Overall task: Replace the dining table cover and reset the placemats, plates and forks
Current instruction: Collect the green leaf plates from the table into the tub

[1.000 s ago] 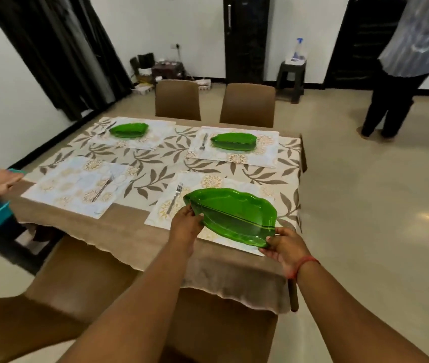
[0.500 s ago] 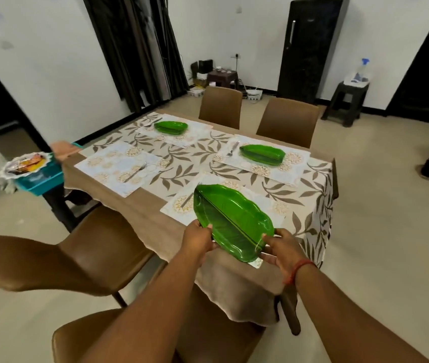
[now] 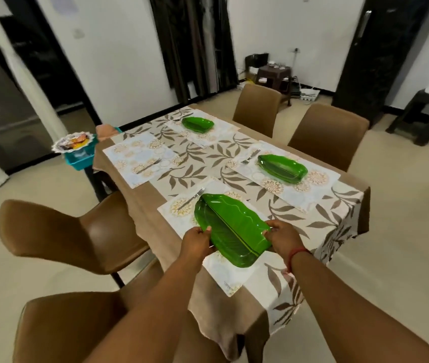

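A green leaf-shaped plate point(image 3: 231, 227) rests over the nearest floral placemat point(image 3: 227, 275), with a fork point(image 3: 191, 198) just beyond it. My left hand point(image 3: 197, 242) grips the plate's left edge and my right hand point(image 3: 284, 238) grips its right edge. Two more green plates point(image 3: 282, 168) point(image 3: 197, 124) lie on placemats at the far side, a fork point(image 3: 250, 156) beside the nearer one. The left placemat point(image 3: 140, 158) carries only a fork point(image 3: 149, 165). A brown cloth with a leaf-print cover point(image 3: 202, 158) dresses the table.
Two brown chairs point(image 3: 59, 231) point(image 3: 69, 328) stand at my near left, two more point(image 3: 257, 106) point(image 3: 328, 134) at the far side. A teal basket point(image 3: 78, 159) with packets sits off the table's left end. A dark stool point(image 3: 422, 111) stands far right.
My view has swung left and come closer over the table. Both hands still hold the green plate, which has turned so its length runs away from me, lower over the nearest placemat.
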